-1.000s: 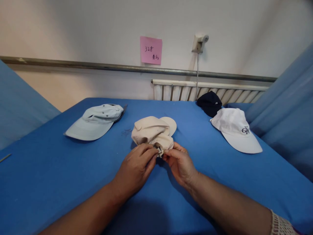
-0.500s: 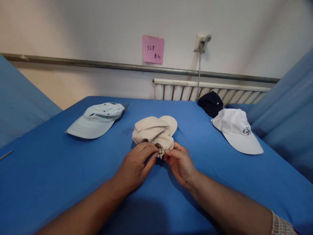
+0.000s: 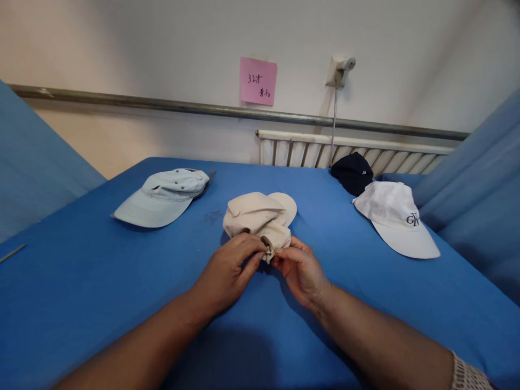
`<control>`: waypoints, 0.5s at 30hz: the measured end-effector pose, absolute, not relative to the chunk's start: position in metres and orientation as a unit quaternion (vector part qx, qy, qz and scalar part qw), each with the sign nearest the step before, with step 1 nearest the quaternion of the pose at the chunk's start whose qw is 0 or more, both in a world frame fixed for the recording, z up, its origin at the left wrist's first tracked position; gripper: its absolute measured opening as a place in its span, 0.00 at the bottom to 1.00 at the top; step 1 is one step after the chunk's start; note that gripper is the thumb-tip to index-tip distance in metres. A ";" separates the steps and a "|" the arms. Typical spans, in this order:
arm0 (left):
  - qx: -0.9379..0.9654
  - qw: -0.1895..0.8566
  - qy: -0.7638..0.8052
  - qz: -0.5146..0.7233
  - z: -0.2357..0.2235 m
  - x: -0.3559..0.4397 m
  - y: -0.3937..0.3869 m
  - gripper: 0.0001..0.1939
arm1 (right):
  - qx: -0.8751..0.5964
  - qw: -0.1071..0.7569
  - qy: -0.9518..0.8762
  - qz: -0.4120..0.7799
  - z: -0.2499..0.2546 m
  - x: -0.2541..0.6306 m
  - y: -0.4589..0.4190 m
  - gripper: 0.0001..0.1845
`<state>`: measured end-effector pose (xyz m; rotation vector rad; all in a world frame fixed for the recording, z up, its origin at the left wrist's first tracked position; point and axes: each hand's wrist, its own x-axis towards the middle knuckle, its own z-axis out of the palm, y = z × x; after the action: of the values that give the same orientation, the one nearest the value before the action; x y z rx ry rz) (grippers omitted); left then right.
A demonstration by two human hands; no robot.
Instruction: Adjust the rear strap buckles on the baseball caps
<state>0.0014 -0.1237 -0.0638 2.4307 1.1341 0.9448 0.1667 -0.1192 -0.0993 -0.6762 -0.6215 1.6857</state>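
A beige cap (image 3: 254, 211) lies crumpled in the middle of the blue-covered surface, its brim pointing away to the right. At its near edge, my left hand (image 3: 229, 268) pinches the strap end from the left, thumb and forefinger closed. My right hand (image 3: 303, 273) pinches the same small strap area from the right, fingers closed on it. The fingertips of both hands almost meet there, and they hide most of the strap and its fastening.
A pale blue cap (image 3: 162, 197) lies at the left. On the right are a white cap (image 3: 392, 216) and, behind it, a dark navy cap (image 3: 352, 174). A radiator (image 3: 298, 151) and a metal rail (image 3: 182, 109) run along the wall. Blue curtains (image 3: 483, 179) hang at both sides.
The whole view has shifted slightly, so things sit a little further right. Both hands stay on the beige cap's strap with barely any visible movement.
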 end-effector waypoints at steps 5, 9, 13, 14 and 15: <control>0.807 0.134 0.437 0.374 -0.068 0.007 -0.126 0.06 | -0.295 0.576 -0.274 0.712 -0.099 0.167 -0.119 0.08; 0.802 0.146 0.435 0.382 -0.071 0.008 -0.127 0.06 | -0.283 0.582 -0.259 0.717 -0.098 0.167 -0.119 0.09; 0.804 0.143 0.426 0.389 -0.076 0.007 -0.124 0.09 | -0.269 0.587 -0.219 0.732 -0.098 0.165 -0.121 0.08; 0.803 0.143 0.428 0.391 -0.077 0.006 -0.122 0.09 | -0.272 0.589 -0.208 0.732 -0.098 0.164 -0.122 0.08; 0.800 0.144 0.431 0.392 -0.079 0.006 -0.121 0.09 | -0.280 0.592 -0.198 0.729 -0.098 0.164 -0.122 0.08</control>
<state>0.0063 -0.1209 -0.0787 2.3061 1.2415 1.1297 0.1639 -0.1223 -0.0982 -0.6506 -0.4596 1.6958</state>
